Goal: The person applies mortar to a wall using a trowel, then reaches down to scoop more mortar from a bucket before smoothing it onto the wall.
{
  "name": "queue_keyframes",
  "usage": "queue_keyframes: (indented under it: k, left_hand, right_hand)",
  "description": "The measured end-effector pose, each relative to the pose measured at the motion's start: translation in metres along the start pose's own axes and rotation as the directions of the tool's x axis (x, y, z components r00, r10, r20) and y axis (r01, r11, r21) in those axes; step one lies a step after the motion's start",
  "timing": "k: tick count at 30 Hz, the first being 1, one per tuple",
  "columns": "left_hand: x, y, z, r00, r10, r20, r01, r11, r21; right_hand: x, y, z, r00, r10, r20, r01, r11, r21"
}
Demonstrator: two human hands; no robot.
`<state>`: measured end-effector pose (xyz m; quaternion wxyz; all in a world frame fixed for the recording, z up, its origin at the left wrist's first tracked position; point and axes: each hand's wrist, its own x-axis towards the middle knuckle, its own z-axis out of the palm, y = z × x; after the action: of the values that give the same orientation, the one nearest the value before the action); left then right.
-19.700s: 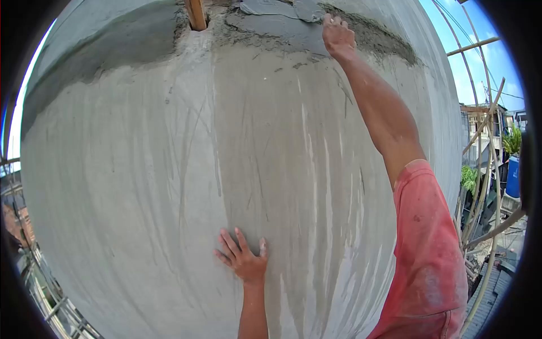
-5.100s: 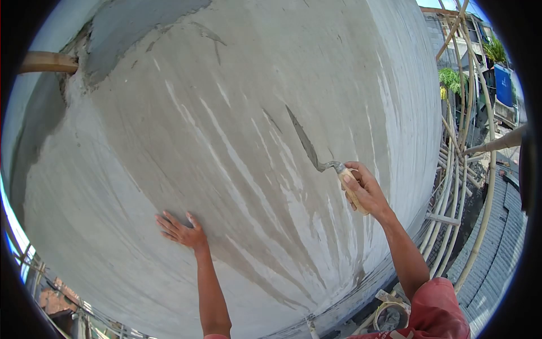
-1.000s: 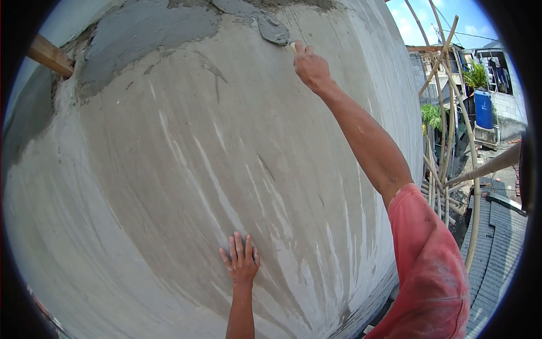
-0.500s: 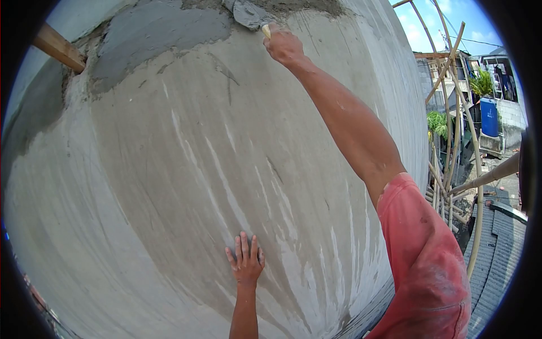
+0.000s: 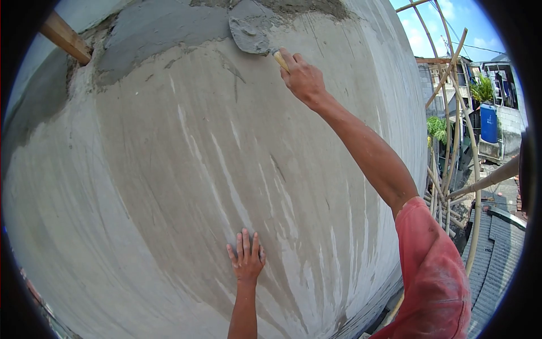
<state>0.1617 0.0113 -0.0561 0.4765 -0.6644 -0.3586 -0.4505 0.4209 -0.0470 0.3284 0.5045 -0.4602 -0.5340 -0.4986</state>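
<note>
My right hand (image 5: 304, 79) is closed around the light wooden handle of a trowel (image 5: 249, 31) near the top of the wall. Grey mortar sticks to the trowel's blade, which lies over the lower edge of a wet mortar patch (image 5: 164, 37). Farther down, my left hand (image 5: 247, 257) rests flat against the wall (image 5: 169, 186) with its fingers spread, holding nothing. White streaks run down the wall's surface around it.
A wooden beam (image 5: 66, 37) sticks out of the wall at upper left. Bamboo poles (image 5: 451, 113) stand at the right edge. Beyond them are a blue barrel (image 5: 489, 124), plants (image 5: 481, 88) and a corrugated roof (image 5: 497, 254) below.
My right hand has moved down and to the right with the trowel, so more of the blade shows. My left hand stays in place on the wall.
</note>
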Motion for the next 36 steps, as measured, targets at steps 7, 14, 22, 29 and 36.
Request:
queue_keyframes:
  k: [7,14,22,29,36]
  left_hand:
    - [-0.002,-0.002,0.002,1.0,0.004,-0.013,-0.004,1.0,0.026]
    - [-0.001,-0.001,0.0,1.0,0.008,-0.004,-0.008,0.999,0.034]
    - [-0.004,0.0,0.0,1.0,0.007,0.004,-0.008,1.0,0.025]
    - [-0.001,0.001,-0.002,1.0,0.006,0.006,-0.007,0.999,0.035]
    - [-0.003,0.0,0.0,1.0,-0.012,0.012,0.011,0.998,0.067]
  right_hand:
    - [0.099,-0.006,0.015,0.987,-0.048,-0.155,0.008,0.968,-0.25]
    - [0.117,0.027,0.024,0.989,0.145,-0.03,-0.147,0.952,-0.269]
    - [0.076,0.095,0.021,0.944,0.33,0.021,-0.315,0.917,-0.242]
    - [0.058,0.11,0.007,0.92,0.391,0.026,-0.375,0.896,-0.236]
    - [0.106,0.082,0.022,0.961,0.272,0.049,-0.268,0.961,-0.073]
